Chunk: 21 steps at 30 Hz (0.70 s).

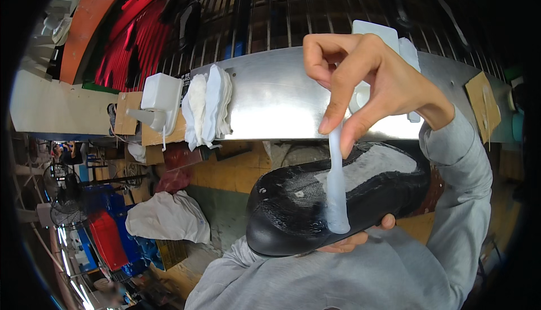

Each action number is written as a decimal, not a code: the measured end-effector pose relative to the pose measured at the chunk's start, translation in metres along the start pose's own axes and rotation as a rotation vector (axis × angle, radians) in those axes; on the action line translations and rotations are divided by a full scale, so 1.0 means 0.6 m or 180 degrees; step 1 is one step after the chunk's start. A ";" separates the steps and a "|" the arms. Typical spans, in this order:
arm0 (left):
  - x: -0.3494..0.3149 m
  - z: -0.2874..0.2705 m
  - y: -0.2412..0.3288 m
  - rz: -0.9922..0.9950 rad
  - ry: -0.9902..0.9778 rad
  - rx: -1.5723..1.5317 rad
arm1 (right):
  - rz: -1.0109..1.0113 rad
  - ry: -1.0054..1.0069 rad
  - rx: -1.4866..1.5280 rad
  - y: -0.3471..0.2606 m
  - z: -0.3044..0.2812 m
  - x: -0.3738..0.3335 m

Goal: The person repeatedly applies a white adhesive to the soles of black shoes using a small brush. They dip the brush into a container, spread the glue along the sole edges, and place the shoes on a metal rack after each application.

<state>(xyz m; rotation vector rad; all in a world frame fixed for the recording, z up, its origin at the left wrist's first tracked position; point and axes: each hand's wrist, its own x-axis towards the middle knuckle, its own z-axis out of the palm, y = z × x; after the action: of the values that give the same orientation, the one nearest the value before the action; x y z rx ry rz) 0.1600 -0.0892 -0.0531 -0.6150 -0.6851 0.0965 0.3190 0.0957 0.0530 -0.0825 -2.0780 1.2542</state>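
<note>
A black shoe [293,239] lies tilted with its underside up, close to my body. Its bottom carries a pale grey patch [389,162] on the right part and a wet, shiny area on the left part. My left hand [345,244] grips the shoe from beneath; only some fingertips show along its near edge, and the rest is hidden. Above the shoe, my right hand [372,76] pinches the upper end of a whitish brush [336,194] between thumb and forefinger. The brush points downward, and its wide lower end meets the shoe's underside near the close edge.
A shiny metal ledge [267,93] runs beyond the shoe, with folded white cloths [211,107] and a white dispenser-like container [160,96] on its left. Another white container [375,31] stands behind my right hand. Farther off is a rack of metal bars [270,17]. A white sack [169,217] lies left.
</note>
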 end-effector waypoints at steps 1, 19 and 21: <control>0.001 0.000 -0.001 0.0006 -0.0011 0.0030 | -0.0019 -0.0037 -0.0013 0.002 -0.002 0.002; 0.011 0.150 0.011 0.3498 0.0938 0.4680 | 0.1254 0.1617 -0.3214 -0.065 -0.052 -0.189; 0.007 0.206 0.002 0.4284 0.0442 0.5353 | 0.1304 0.1248 -0.4317 -0.045 -0.028 -0.228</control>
<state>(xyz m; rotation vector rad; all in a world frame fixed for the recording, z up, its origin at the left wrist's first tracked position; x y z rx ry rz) 0.0872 -0.0251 0.0233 0.6676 0.2064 1.6652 0.4395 0.0410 0.0068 -1.2683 -2.2007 -0.2065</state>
